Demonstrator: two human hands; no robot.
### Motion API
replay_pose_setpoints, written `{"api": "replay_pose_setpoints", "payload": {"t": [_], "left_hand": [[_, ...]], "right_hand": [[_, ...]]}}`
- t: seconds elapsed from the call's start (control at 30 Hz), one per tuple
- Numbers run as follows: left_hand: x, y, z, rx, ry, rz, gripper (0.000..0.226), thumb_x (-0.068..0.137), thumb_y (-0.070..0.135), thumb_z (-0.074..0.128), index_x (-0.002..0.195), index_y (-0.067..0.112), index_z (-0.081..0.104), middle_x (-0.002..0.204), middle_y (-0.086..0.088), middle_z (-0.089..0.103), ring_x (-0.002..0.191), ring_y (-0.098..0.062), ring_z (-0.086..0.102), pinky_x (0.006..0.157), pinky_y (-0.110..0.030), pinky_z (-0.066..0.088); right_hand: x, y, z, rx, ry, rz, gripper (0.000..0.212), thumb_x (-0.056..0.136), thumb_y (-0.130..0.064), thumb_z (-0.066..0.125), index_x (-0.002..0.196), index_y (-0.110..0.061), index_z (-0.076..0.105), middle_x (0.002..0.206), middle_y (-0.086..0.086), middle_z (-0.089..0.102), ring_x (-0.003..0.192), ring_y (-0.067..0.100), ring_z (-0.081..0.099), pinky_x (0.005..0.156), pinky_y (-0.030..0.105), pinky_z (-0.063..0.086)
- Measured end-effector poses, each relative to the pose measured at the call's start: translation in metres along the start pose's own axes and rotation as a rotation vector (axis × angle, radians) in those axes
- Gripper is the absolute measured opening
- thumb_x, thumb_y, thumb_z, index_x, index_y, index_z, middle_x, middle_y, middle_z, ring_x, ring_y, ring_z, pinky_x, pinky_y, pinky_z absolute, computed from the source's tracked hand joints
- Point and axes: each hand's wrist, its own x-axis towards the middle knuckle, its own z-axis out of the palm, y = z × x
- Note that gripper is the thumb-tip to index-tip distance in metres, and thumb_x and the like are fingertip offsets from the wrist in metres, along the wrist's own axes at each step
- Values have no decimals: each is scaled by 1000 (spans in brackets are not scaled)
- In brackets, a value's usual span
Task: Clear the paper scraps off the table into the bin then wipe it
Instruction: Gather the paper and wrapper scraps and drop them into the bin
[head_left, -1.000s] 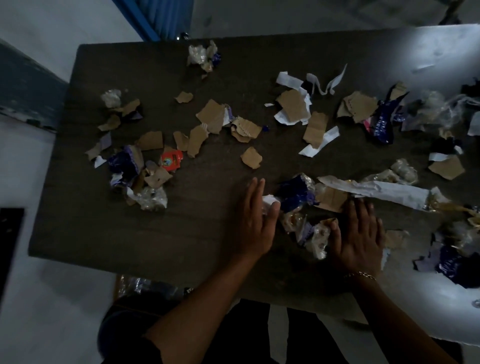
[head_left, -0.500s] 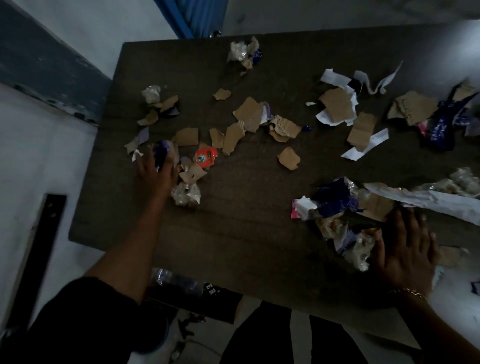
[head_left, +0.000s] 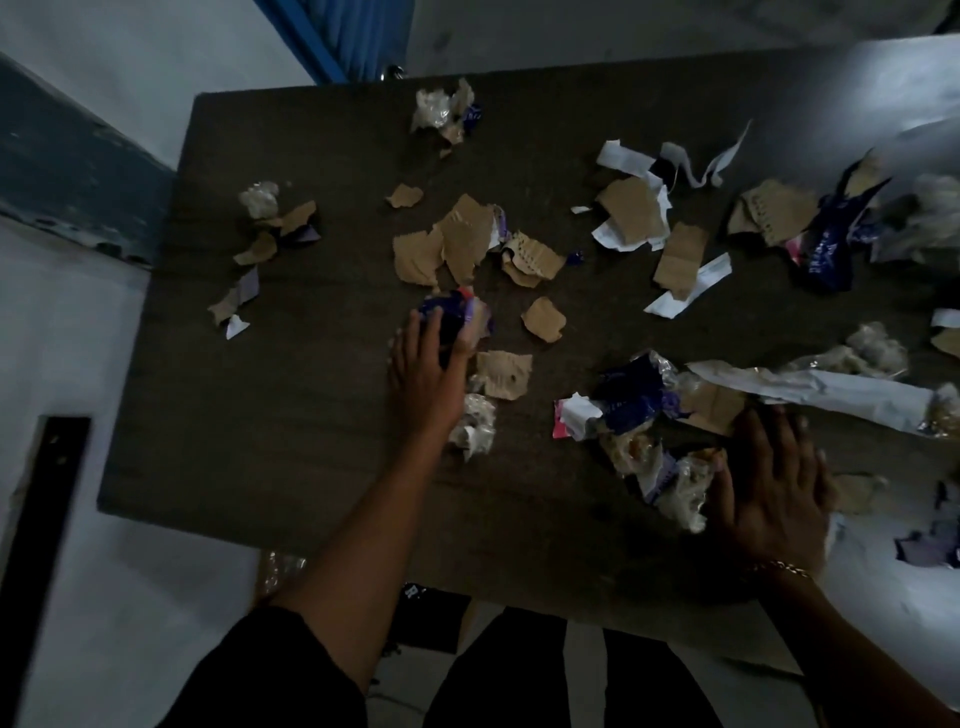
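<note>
A person's left hand (head_left: 426, 364) lies open, fingers spread over a blue wrapper (head_left: 454, 317) near the centre of a dark table (head_left: 291, 426), a crumpled clear plastic wad (head_left: 475, 423) just beside the wrist. The right hand (head_left: 774, 488), open and flat, presses against a heap of wrappers (head_left: 649, 431) at 4 o'clock. Torn brown paper scraps (head_left: 457, 244) and white strips (head_left: 691, 286) litter the table from 10 to 2 o'clock. A bracelet (head_left: 779, 567) circles the right wrist.
</note>
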Motion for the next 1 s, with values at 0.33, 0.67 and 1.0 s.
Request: {"api": "replay_pose_setpoints", "payload": {"t": [0.33,0.67,1.0], "left_hand": [[-48,56,46,-82,-103,83,82,91,74,25,163,34,19,174,7,5,159,-14,-2,128,-46,-4],[-77,81,67,-148,-179,114,90,86,80,20,163,34,18,174,9,3,158,-10,-6,128,-47,-5],[-37,72,-11,-701,-298,-143,67,99,66,41,159,38,28,166,6,31,138,-7,37,108,-35,34]], "right_hand": [[1,3,1,-11,-35,6,72,99,-58,25,160,-19,27,169,9,19,158,25,10,126,48,8],[0,3,-2,-10,-49,-27,74,98,-56,24,160,-15,27,170,8,15,158,26,8,127,49,8],[2,-5,-7,19,-55,6,73,100,-58,22,159,-17,29,170,5,15,158,25,8,126,52,10]]}}
